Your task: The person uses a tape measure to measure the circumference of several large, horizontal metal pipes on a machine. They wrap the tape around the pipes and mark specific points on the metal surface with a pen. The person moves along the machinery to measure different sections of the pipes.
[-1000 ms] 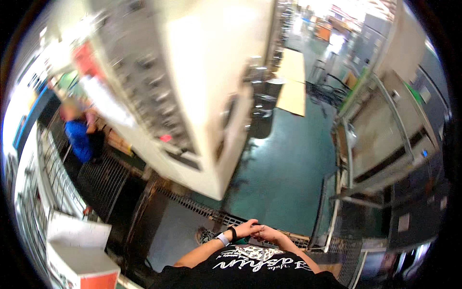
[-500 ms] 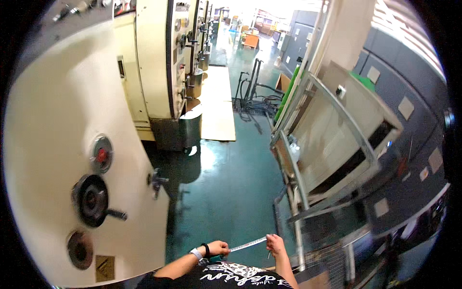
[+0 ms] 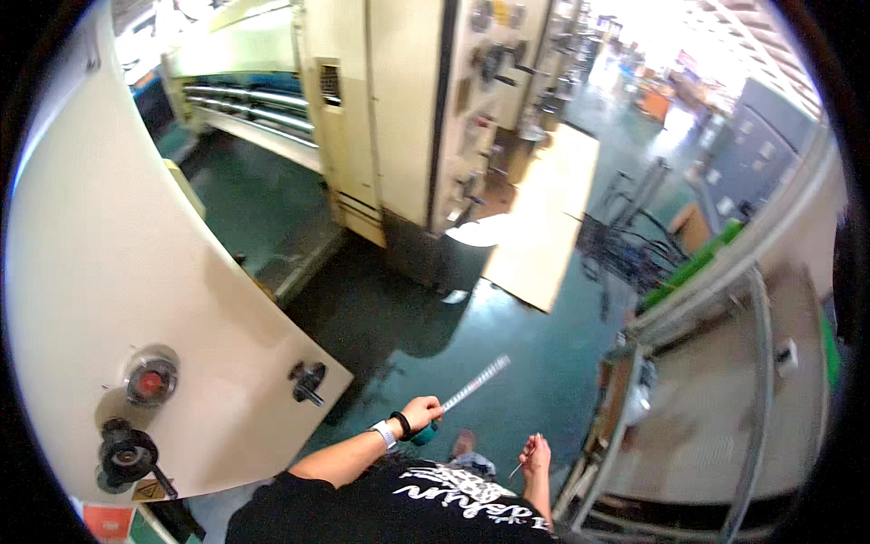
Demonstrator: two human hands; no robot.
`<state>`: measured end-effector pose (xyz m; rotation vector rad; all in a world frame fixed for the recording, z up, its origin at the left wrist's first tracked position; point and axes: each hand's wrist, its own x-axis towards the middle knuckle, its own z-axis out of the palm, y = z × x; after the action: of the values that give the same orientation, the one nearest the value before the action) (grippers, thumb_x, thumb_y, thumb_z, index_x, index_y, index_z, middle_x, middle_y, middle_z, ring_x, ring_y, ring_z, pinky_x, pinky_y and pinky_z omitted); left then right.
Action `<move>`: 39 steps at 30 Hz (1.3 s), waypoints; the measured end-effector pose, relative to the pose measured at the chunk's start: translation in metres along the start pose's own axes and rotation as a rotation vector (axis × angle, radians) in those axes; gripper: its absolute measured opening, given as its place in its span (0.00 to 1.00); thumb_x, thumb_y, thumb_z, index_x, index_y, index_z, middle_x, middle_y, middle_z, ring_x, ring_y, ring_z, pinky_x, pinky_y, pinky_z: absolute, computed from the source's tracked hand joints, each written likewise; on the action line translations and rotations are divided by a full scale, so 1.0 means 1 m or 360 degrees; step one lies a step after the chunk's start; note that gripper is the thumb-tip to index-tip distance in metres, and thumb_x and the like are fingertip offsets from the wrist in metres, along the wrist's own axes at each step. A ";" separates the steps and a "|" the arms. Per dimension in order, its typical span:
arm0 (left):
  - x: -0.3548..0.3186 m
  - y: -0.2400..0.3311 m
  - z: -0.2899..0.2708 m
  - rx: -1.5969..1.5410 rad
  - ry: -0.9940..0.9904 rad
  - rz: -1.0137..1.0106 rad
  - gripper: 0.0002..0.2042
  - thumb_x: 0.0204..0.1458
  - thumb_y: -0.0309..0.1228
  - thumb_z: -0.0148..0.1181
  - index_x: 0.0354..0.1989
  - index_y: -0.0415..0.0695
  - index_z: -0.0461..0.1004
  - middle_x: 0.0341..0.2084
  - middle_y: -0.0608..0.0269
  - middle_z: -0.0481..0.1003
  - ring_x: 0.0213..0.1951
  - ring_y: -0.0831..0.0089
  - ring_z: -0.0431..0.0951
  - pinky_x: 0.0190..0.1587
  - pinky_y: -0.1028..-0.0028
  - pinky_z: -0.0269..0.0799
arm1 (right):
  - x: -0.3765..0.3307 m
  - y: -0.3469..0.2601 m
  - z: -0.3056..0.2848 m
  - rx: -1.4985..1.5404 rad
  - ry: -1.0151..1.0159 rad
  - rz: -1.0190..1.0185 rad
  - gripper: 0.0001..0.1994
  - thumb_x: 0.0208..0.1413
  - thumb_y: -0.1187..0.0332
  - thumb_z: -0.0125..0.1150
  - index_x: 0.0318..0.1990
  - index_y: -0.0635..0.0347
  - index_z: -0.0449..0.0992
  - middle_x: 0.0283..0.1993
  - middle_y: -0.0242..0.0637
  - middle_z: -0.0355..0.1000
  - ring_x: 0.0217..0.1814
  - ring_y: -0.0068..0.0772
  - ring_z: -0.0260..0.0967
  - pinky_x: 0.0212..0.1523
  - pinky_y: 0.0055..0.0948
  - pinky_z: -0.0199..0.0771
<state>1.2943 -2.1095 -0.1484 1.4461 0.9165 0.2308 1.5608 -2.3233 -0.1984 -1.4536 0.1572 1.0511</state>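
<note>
My left hand (image 3: 421, 414), with a black band and a white watch at its wrist, is closed around a tape measure. The tape's dark green case (image 3: 424, 434) shows under my fingers. A white length of measuring blade (image 3: 475, 384) sticks out forward and to the right, its far end free in the air. Lower right, my right hand (image 3: 536, 455) is raised with its fingers pinched together, apart from the blade. From it a thin, pale, stick-like thing (image 3: 516, 471) points down and left; its kind is too small to make out.
On the left stands a cream machine panel (image 3: 245, 363) with a black handwheel (image 3: 128, 455) and a small knob (image 3: 309, 381). Ahead, a long pale board (image 3: 544, 227) lies on the green floor beside more machine units. A metal frame (image 3: 761, 363) rises at the right.
My right hand has let go of the blade's end, which now points forward freely. My left hand has moved up and forward. The view has swung left, showing more of the machine's side.
</note>
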 end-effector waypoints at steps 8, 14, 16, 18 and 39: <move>0.061 0.027 -0.117 -0.1102 0.0947 -0.0165 0.06 0.52 0.27 0.51 0.26 0.40 0.68 0.22 0.61 0.73 0.23 0.75 0.73 0.27 0.76 0.68 | 0.140 -0.098 0.296 -0.0621 -0.1054 0.0070 0.08 0.55 0.65 0.44 0.30 0.58 0.67 0.21 0.29 0.60 0.17 0.21 0.54 0.15 0.21 0.53; 0.133 0.032 -0.188 -0.1497 0.1275 -0.0155 0.06 0.53 0.27 0.50 0.26 0.39 0.67 0.21 0.59 0.72 0.21 0.72 0.73 0.25 0.73 0.70 | 0.188 -0.102 0.463 -0.0651 -0.1085 0.0399 0.07 0.51 0.65 0.46 0.29 0.57 0.68 0.20 0.30 0.62 0.17 0.23 0.56 0.15 0.23 0.53; 0.150 0.053 -0.224 -0.1545 0.1369 -0.0133 0.05 0.52 0.26 0.50 0.27 0.38 0.67 0.22 0.60 0.72 0.22 0.71 0.73 0.25 0.73 0.71 | 0.201 -0.099 0.507 -0.0810 -0.1153 0.0522 0.09 0.54 0.63 0.41 0.29 0.55 0.68 0.21 0.30 0.62 0.17 0.24 0.56 0.15 0.23 0.53; 0.161 0.055 -0.259 -0.1479 0.1447 0.0169 0.05 0.53 0.26 0.50 0.28 0.38 0.68 0.22 0.60 0.72 0.22 0.71 0.73 0.25 0.73 0.71 | 0.211 -0.087 0.557 -0.1145 -0.1346 0.0641 0.11 0.55 0.62 0.41 0.28 0.56 0.68 0.21 0.30 0.62 0.17 0.23 0.56 0.15 0.24 0.54; 0.172 0.035 -0.697 -0.1520 0.2309 -0.0047 0.09 0.54 0.30 0.51 0.29 0.36 0.69 0.26 0.58 0.73 0.25 0.72 0.74 0.30 0.71 0.70 | 0.218 0.137 1.124 -0.2287 -0.2371 0.0436 0.07 0.50 0.67 0.54 0.26 0.60 0.73 0.23 0.30 0.67 0.23 0.24 0.62 0.23 0.25 0.61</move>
<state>0.9652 -1.4734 -0.0907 0.1705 1.5969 1.5769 1.0405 -1.2944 -0.2282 -1.3121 -1.8115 2.4112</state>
